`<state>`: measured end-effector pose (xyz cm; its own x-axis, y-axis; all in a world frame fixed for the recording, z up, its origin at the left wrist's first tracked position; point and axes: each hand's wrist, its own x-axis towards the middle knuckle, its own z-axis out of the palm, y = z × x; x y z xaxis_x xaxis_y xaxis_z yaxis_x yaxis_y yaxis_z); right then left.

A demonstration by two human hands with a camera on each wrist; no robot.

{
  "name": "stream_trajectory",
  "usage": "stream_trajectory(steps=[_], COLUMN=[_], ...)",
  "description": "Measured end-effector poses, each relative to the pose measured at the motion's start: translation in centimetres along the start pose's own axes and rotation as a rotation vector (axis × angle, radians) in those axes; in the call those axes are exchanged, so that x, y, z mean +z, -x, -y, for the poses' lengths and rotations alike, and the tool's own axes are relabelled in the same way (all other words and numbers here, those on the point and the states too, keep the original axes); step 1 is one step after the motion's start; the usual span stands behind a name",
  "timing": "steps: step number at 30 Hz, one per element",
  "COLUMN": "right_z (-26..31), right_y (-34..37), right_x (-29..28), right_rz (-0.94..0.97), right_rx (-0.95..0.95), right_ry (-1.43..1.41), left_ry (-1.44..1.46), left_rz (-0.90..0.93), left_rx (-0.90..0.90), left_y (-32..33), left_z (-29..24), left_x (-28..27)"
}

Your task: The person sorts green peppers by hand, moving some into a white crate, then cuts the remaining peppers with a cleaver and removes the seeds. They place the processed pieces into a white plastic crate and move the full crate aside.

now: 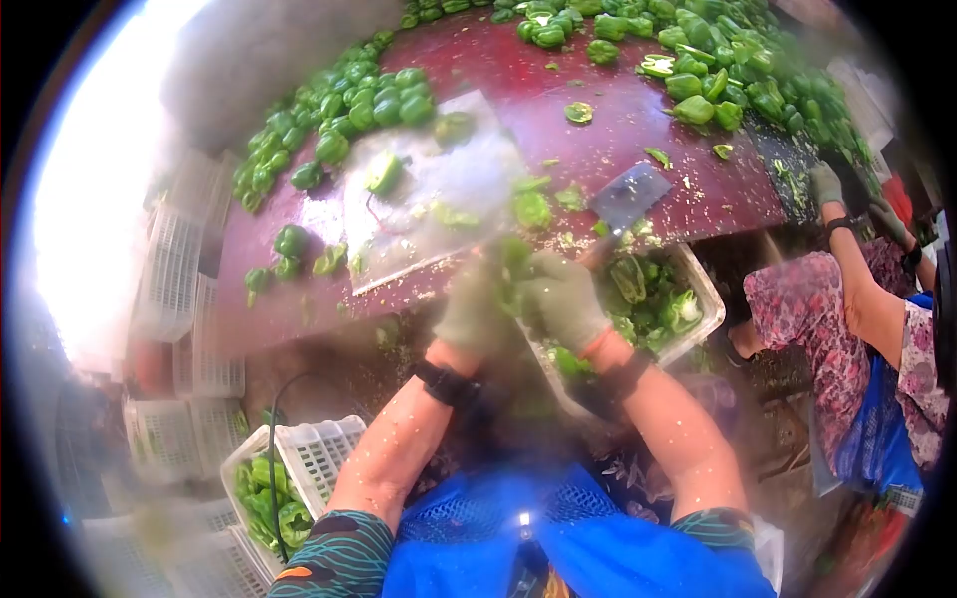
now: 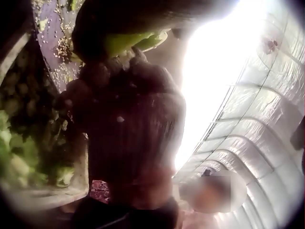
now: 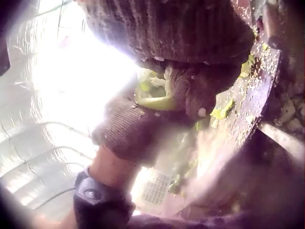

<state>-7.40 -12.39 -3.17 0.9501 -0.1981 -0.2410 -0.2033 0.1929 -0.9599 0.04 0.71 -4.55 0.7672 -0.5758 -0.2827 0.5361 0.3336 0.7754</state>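
Note:
Two gloved hands meet at the table's near edge in the head view, a green pepper (image 1: 513,261) between them. The left hand (image 1: 474,304) grips one side and the right hand (image 1: 563,299) the other. In the right wrist view, pale inner flesh of the pepper (image 3: 159,101) shows between the right glove (image 3: 171,31) above and the left glove (image 3: 138,126) below. The left wrist view is dark; the pepper (image 2: 126,44) shows between the left hand (image 2: 138,14) and the right hand's curled fingers (image 2: 133,119). A cleaver (image 1: 633,194) lies beyond the right hand, its handle close to it.
Whole peppers (image 1: 349,105) are piled on the red table (image 1: 598,120), near a whitish sheet (image 1: 429,189) and scattered scraps. A tray of peppers (image 1: 713,309) stands below the edge at right, a white basket (image 1: 319,453) at lower left. Another person (image 1: 857,269) works at far right.

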Motion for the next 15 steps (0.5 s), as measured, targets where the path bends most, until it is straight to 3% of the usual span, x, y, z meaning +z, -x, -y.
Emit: stream_trajectory(steps=[2, 5, 6, 9, 10, 13, 14, 15], right_z=[0.5, 1.4, 2.2, -0.8, 0.2, 1.9, 3.2, 3.1], right_y=[0.5, 0.9, 1.4, -0.1, 0.7, 1.5, 2.1, 1.7], right_x=[-0.6, -1.7, -2.7, -3.6, -3.8, -3.3, -2.0, -1.2], right_rz=[0.057, 0.091, 0.202, 0.184, 0.096, -0.059, -0.156, -0.133], right_rx=[0.076, 0.08, 0.106, -0.466, -0.113, -0.463, -0.384, -0.4], right_ry=[-0.34, -0.442, -0.25, 0.919, 1.007, 0.932, 0.694, 0.69], left_ry=[0.178, 0.246, 0.241, 0.206, 0.19, 0.13, 0.106, 0.051], left_rz=[0.021, 0.058, 0.075, 0.081, 0.086, 0.071, 0.059, 0.094], left_rx=[-0.016, 0.006, 0.016, 0.055, 0.077, 0.121, 0.133, 0.137], left_y=[-0.5, 0.1, 0.4, 0.7, 0.5, 0.4, 0.4, 0.6], left_z=[0.4, -2.0, -2.6, -2.9, -2.7, -2.4, -2.4, -2.2], left_x=[-0.7, 0.1, 0.4, 0.1, 0.0, 0.7, 1.0, 1.2])
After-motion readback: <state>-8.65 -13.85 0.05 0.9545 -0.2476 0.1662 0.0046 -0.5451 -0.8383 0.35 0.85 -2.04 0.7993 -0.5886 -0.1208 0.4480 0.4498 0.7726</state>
